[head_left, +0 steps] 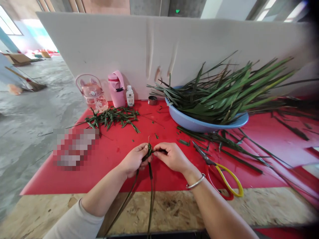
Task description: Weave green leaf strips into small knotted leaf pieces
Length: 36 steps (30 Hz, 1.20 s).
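Near the middle of the red table covering, my left hand (136,158) is closed around a small knotted piece of green leaf (149,150). My right hand (171,156) pinches a dark leaf strip at the right side of the knot. Two long leaf strips (151,199) hang from the piece over the table's front edge. A thin loop stands up at its top. The fingertips partly hide the knot. To the right of my right hand lie scissors (211,162) with one red and one yellow handle, blades slightly apart.
A blue basin (206,124) heaped with long green leaves stands at the back right. Cut leaf pieces (112,118) lie at the back left before a clear pink jug (93,94), a pink bottle (117,93) and a small white bottle (130,96). A white panel (112,46) rises behind.
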Available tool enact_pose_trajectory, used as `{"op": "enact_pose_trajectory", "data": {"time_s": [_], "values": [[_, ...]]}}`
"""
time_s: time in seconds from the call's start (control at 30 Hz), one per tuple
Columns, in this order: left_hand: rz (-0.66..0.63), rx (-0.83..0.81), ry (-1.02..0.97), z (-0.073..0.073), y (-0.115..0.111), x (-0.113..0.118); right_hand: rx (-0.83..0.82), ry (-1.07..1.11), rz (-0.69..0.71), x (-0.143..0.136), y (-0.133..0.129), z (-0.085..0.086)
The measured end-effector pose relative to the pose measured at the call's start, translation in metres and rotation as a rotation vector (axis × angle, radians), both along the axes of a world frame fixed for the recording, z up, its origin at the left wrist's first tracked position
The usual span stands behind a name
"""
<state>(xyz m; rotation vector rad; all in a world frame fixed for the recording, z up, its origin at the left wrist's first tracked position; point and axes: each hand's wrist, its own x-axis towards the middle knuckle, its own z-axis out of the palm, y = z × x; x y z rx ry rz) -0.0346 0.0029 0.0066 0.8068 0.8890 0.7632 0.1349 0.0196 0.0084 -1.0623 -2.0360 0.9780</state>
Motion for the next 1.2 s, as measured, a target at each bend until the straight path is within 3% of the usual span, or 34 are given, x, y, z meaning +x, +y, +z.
{"op": "enact_pose_trajectory", "data": {"time_s": [0.27,0.43,0.6,0.73,1.0,1.2], "values": [[0.141,0.051,-0.034,0.000,-0.001,0.008,0.112,-0.099,-0.162,-0.006,-0.001,-0.008],[0.251,0.133,-0.032,-0.002,0.000,0.012,0.201,-0.094,-0.076,-0.012,-0.003,-0.004],[0.271,0.137,-0.026,-0.001,0.000,0.011,0.257,-0.029,-0.157,-0.018,-0.006,-0.007],[0.290,0.123,-0.062,-0.001,-0.001,0.012,0.324,-0.106,-0.179,-0.021,-0.010,-0.009],[0.318,0.088,-0.056,-0.005,-0.001,0.012,0.292,-0.259,-0.086,-0.021,-0.010,-0.006],[0.318,0.153,0.022,0.000,-0.001,0.011,0.229,-0.191,-0.173,-0.022,-0.011,-0.008]]}}
